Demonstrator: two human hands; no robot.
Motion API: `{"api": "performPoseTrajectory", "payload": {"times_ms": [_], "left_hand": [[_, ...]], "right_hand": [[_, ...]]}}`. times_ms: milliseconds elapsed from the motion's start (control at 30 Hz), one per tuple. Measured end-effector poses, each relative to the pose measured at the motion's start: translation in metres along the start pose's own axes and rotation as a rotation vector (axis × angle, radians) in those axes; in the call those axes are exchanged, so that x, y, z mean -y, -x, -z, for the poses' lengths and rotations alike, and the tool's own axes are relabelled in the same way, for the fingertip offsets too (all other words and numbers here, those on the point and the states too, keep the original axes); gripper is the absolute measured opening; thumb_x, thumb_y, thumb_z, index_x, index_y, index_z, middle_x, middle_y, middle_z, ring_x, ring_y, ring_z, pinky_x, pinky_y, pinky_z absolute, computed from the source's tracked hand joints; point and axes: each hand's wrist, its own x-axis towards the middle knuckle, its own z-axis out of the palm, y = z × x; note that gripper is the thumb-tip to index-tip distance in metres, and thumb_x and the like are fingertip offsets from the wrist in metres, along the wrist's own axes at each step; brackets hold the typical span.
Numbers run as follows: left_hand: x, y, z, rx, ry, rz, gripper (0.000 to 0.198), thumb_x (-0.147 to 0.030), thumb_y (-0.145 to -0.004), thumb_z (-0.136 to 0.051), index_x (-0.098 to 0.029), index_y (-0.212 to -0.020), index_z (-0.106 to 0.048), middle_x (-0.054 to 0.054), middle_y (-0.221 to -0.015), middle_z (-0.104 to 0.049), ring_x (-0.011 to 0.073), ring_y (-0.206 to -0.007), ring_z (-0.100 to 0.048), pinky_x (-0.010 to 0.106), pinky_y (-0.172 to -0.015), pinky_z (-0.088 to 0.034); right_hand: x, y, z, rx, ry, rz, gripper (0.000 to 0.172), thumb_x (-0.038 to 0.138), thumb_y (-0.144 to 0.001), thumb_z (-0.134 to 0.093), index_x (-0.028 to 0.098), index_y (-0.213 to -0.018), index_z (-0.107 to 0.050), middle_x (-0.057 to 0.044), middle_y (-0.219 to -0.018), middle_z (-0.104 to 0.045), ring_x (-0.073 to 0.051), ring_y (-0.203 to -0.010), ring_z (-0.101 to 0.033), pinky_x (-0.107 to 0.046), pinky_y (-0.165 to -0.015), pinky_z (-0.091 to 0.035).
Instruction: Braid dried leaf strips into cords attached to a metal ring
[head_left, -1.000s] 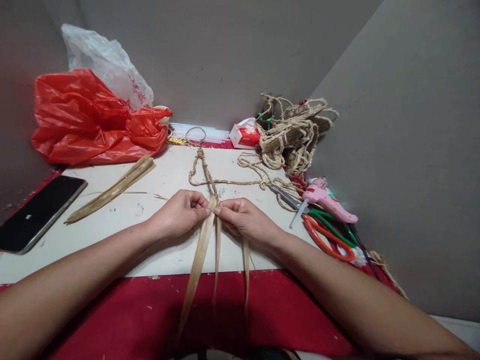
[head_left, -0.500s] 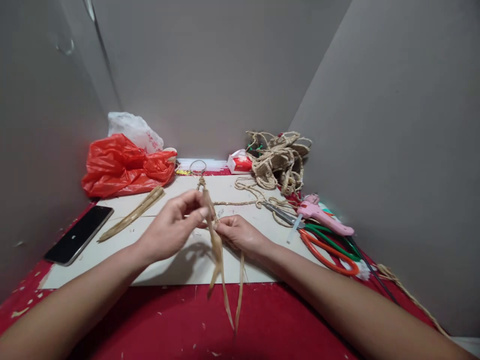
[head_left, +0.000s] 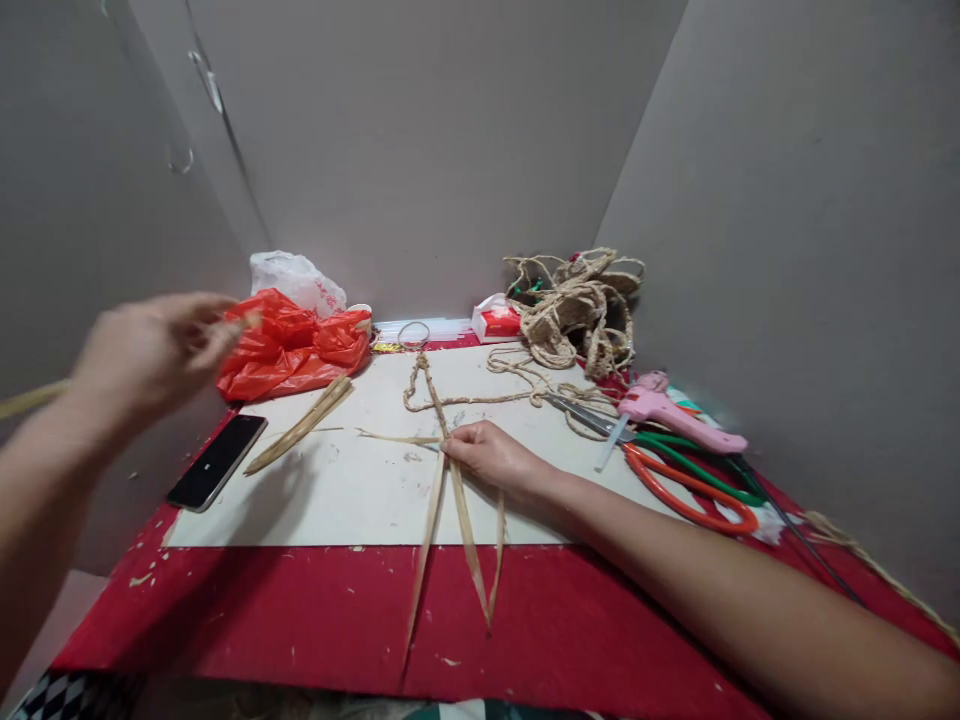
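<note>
**Right hand on the strips, left hand high and apart**

The board [head_left: 337, 500] lies under the right hand [head_left: 491, 458]. A red bag [head_left: 292, 345] sits just beyond the left hand [head_left: 150, 350]. A rope pile [head_left: 574, 310], scissors [head_left: 690, 490] and a glue gun [head_left: 675, 410] lie to the right of the right hand, and a phone [head_left: 217, 462] is near the left. The right hand pinches the strips [head_left: 465, 530] where they meet the braid [head_left: 429, 385]. The strips fan out toward the person, and the braid runs away. The left hand hangs well left of them, blurred, fingers drawn together; its grip cannot be told.
</note>
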Motion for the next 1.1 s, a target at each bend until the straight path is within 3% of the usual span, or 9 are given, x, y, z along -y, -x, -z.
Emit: {"api": "performPoseTrajectory", "payload": {"times_ms": [33, 100, 167, 233, 333, 467, 667, 933, 1100], "left_hand": [[-0.009, 0.017, -0.034, 0.038, -0.113, -0.093, 0.035, -0.038, -0.065, -0.072, -0.027, -0.099, -0.067, -0.006, -0.089, -0.065, 0.0149, -0.088, -0.056, 0.018, -0.063, -0.039], [-0.027, 0.049, -0.097, 0.160, -0.055, -0.136, 0.026, -0.041, -0.070, -0.067, -0.021, -0.086, -0.068, 0.000, -0.083, -0.067, 0.0155, -0.079, -0.058, 0.021, -0.064, -0.041], [-0.041, 0.073, -0.146, 0.496, 0.150, -0.059, 0.027, -0.044, -0.074, -0.062, -0.017, -0.077, -0.064, 0.003, -0.070, -0.066, 0.0148, -0.064, -0.058, 0.023, -0.057, -0.041], [-0.050, 0.087, -0.179, 0.673, 0.391, 0.061, 0.032, -0.048, -0.076, -0.059, -0.017, -0.078, -0.058, 0.004, -0.065, -0.065, 0.0143, -0.058, -0.059, 0.024, -0.054, -0.042], [-0.058, 0.093, -0.210, 0.795, 0.735, 0.293, 0.037, -0.051, -0.071, -0.064, -0.018, -0.077, -0.048, 0.002, -0.062, -0.063, 0.0127, -0.053, -0.058, 0.024, -0.053, -0.044], [-0.064, 0.088, -0.226, 0.877, 0.963, 0.446, 0.037, -0.040, -0.066, -0.072, -0.017, -0.081, -0.048, -0.003, -0.057, -0.057, 0.0078, -0.049, -0.053, 0.022, -0.053, -0.045], [-0.064, 0.088, -0.234, 0.866, 1.019, 0.547, 0.037, -0.020, -0.057, -0.075, -0.017, -0.082, -0.047, -0.007, -0.055, -0.052, 0.0068, -0.049, -0.049, 0.023, -0.055, -0.045], [-0.056, 0.095, -0.245, 0.777, 0.884, 0.348, 0.019, -0.020, -0.067, -0.065, -0.016, -0.080, -0.051, -0.006, -0.059, -0.047, 0.0047, -0.050, -0.039, 0.019, -0.050, -0.030], [-0.047, 0.081, -0.234, 0.850, 0.820, 0.380, 0.007, -0.018, -0.071, -0.058, -0.015, -0.075, -0.053, -0.004, -0.056, -0.051, 0.0080, -0.050, -0.047, 0.023, -0.054, -0.038]], "right_hand": [[0.001, 0.000, 0.000, 0.011, -0.026, -0.018, 0.027, 0.030, -0.074, -0.059, 0.016, -0.053, -0.049, 0.006, -0.040, -0.033, -0.004, -0.036, -0.023, -0.023, -0.038, -0.012], [0.003, 0.000, 0.000, 0.033, -0.085, -0.054, 0.026, 0.033, -0.075, -0.059, 0.016, -0.057, -0.051, 0.008, -0.037, -0.032, -0.004, -0.033, -0.022, -0.023, -0.036, -0.010], [0.004, 0.000, 0.000, 0.056, -0.155, -0.065, 0.027, 0.037, -0.075, -0.059, 0.016, -0.060, -0.051, 0.009, -0.035, -0.031, -0.004, -0.031, -0.021, -0.022, -0.034, -0.009], [0.005, -0.001, 0.000, 0.081, -0.218, -0.054, 0.028, 0.039, -0.075, -0.060, 0.016, -0.062, -0.051, 0.010, -0.035, -0.031, -0.004, -0.029, -0.021, -0.022, -0.032, -0.010], [0.006, -0.002, 0.000, 0.102, -0.275, -0.036, 0.033, 0.043, -0.074, -0.062, 0.017, -0.060, -0.047, 0.010, -0.035, -0.032, -0.003, -0.029, -0.021, -0.021, -0.031, -0.011], [0.009, -0.002, 0.002, 0.115, -0.317, -0.040, 0.037, 0.044, -0.074, -0.062, 0.017, -0.057, -0.044, 0.010, -0.036, -0.033, -0.003, -0.030, -0.021, -0.021, -0.032, -0.011], [0.009, -0.003, 0.001, 0.096, -0.264, 0.002, 0.035, 0.042, -0.074, -0.063, 0.016, -0.058, -0.047, 0.009, -0.041, -0.033, -0.003, -0.035, -0.023, -0.022, -0.037, -0.012], [0.005, 0.000, 0.002, 0.092, -0.219, -0.025, 0.037, 0.044, -0.077, -0.061, 0.015, -0.060, -0.048, 0.008, -0.045, -0.032, -0.003, -0.041, -0.022, -0.022, -0.041, -0.013], [0.008, 0.002, 0.006, 0.137, -0.278, -0.106, 0.034, 0.044, -0.084, -0.054, 0.011, -0.081, -0.062, 0.009, -0.043, -0.030, -0.004, -0.038, -0.020, -0.022, -0.039, -0.011]]}}
